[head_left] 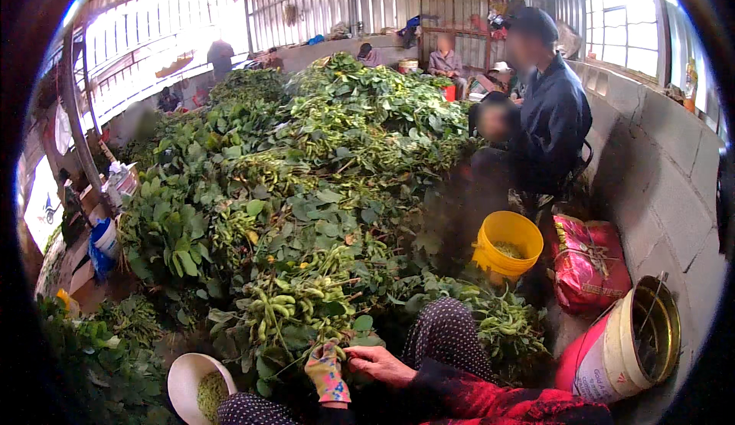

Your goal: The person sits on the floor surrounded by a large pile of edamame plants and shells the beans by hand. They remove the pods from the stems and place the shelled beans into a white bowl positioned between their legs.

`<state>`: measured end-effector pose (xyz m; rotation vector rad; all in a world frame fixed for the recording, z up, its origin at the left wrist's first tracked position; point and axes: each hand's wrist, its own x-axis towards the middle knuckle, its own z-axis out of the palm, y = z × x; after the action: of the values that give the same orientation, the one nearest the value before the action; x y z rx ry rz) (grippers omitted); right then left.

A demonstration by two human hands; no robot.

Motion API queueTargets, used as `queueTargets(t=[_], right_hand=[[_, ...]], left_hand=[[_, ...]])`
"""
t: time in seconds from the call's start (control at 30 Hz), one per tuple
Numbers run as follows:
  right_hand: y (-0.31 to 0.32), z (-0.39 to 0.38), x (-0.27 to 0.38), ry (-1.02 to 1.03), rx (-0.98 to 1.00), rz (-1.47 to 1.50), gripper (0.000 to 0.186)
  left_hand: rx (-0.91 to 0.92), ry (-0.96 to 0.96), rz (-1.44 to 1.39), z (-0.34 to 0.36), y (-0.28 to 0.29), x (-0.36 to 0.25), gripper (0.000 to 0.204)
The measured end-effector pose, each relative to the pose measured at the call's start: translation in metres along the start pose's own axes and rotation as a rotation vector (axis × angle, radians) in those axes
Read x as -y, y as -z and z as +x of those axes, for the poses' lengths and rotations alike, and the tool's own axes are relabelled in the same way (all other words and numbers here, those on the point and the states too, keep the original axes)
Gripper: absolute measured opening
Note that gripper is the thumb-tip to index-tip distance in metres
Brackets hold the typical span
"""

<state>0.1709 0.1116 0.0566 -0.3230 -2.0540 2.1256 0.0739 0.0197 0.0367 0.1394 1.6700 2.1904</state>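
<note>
A bean plant (285, 302) with plump green pods and leaves leans against the pile in front of me. My left hand (328, 373), in a flower-patterned glove, is closed around its stems low down. Bare, my right hand (384, 365) meets the left one from the right, its thumb and forefinger pinched together at the stems; what lies between them is too small to make out. By my left knee a white tub (181, 379) tilts, with loose green pods or beans inside.
A large heap of bean plants (306, 180) fills the middle. To the right stand a yellow bucket (490, 243), a tied red sack (586, 260) and a pink-and-white bucket (612, 356) along the block wall (651, 172). A person in dark clothes (555, 119) is nearby; several others sit farther back.
</note>
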Motion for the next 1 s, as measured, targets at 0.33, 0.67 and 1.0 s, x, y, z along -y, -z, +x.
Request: queueTargets(t=[0.33,0.67,1.0], right_hand=[[0.007,-0.006,0.009,-0.007,0.041,0.034,0.035],[0.003,-0.005,0.011,-0.265,0.053,0.227,0.021],[-0.006,-0.004,0.01,-0.215,0.022,0.256,0.013]], left_hand=[[0.04,-0.013,0.07,0.003,-0.012,0.006,0.023],[0.077,-0.339,0.04,-0.009,-0.005,0.03,0.015],[-0.131,-0.361,0.365,-0.007,-0.011,0.023,0.022]])
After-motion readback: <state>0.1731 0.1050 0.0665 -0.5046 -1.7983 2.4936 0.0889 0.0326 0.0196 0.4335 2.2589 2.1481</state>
